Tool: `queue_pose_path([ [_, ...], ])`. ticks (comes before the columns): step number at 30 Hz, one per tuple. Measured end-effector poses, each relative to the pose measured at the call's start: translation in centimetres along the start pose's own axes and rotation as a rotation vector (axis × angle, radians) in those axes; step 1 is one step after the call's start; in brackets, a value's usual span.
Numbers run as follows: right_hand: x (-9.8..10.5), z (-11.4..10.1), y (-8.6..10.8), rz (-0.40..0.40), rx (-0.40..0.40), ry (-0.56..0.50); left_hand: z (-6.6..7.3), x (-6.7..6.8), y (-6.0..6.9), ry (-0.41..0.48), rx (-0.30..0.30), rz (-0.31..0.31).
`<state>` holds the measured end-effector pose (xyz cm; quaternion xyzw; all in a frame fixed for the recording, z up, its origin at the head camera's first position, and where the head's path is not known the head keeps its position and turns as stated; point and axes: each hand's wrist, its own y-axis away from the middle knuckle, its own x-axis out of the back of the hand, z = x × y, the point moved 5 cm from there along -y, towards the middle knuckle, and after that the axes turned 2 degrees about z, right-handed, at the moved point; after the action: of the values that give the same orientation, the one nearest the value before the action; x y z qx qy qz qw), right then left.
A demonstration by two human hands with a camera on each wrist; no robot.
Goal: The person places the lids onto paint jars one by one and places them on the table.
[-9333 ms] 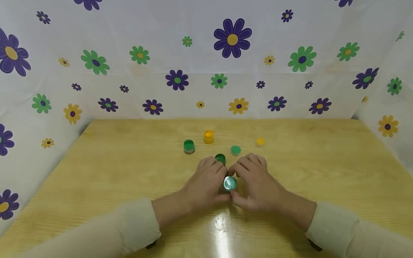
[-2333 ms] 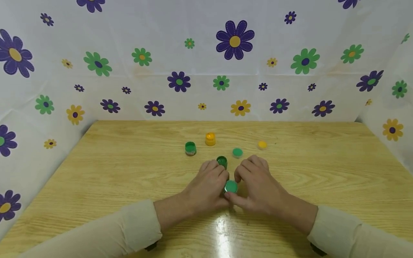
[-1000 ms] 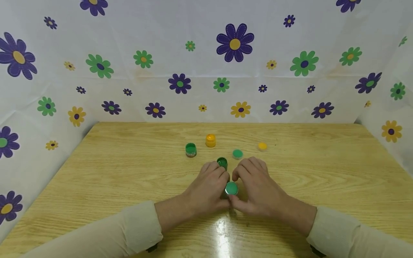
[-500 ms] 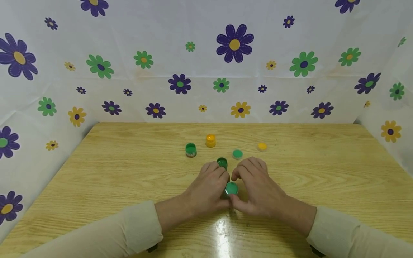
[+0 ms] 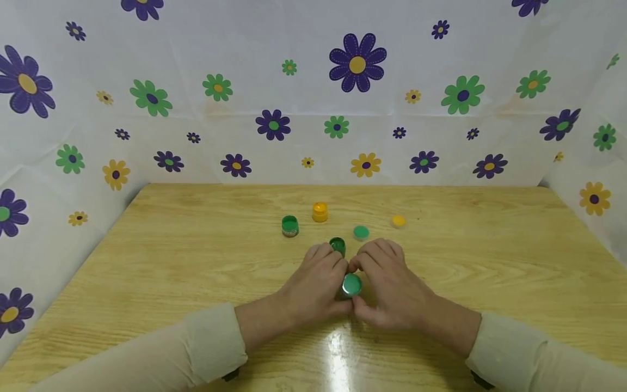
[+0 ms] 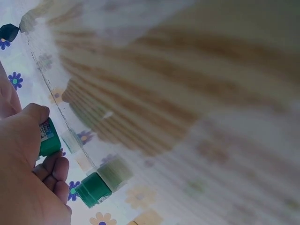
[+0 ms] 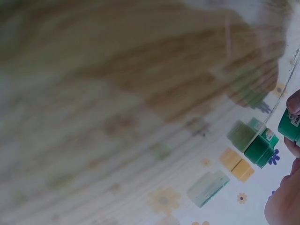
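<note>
In the head view my left hand [image 5: 313,283] grips a small green paint jar [image 6: 50,138], largely hidden by the fingers in that view. Its green lid [image 5: 351,285] faces up between both hands. My right hand [image 5: 394,288] has its curled index finger and thumb at opposite sides of the lid's rim. Just beyond the left knuckles stands an uncovered dark green paint jar [image 5: 337,246], partly covered by that hand. The left wrist view shows the held jar's label and the thumb against its side.
Farther back stand another uncovered green jar [image 5: 290,226] and a yellow jar [image 5: 320,212]. A loose green lid [image 5: 361,232] and a yellow lid [image 5: 398,221] lie on the wooden table [image 5: 196,239] to their right. A flowered cloth [image 5: 303,98] rises behind.
Since half a second ago, the right index finger has come in to the lid and the thumb has slid off its top edge to the near side. The other jars and lids stay put.
</note>
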<state>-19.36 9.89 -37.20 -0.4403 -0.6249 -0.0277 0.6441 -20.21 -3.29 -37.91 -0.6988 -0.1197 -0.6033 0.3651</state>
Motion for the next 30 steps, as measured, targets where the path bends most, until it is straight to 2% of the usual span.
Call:
queue_pose_path([
  [8, 0.23, 0.02, -0.42, 0.004, -0.004, 0.012, -0.09, 0.43, -0.31, -0.013, -0.005, 0.006],
  [16, 0.08, -0.01, -0.26, -0.036, -0.051, 0.011, 0.03, 0.16, -0.18, 0.005, 0.018, -0.031],
  [24, 0.03, 0.21, -0.11, -0.033, -0.077, 0.017, -0.05, 0.04, -0.19, 0.032, 0.026, -0.024],
  [30, -0.06, 0.34, -0.12, -0.06, -0.122, 0.034, -0.19, -0.09, -0.11, 0.033, 0.026, -0.025],
])
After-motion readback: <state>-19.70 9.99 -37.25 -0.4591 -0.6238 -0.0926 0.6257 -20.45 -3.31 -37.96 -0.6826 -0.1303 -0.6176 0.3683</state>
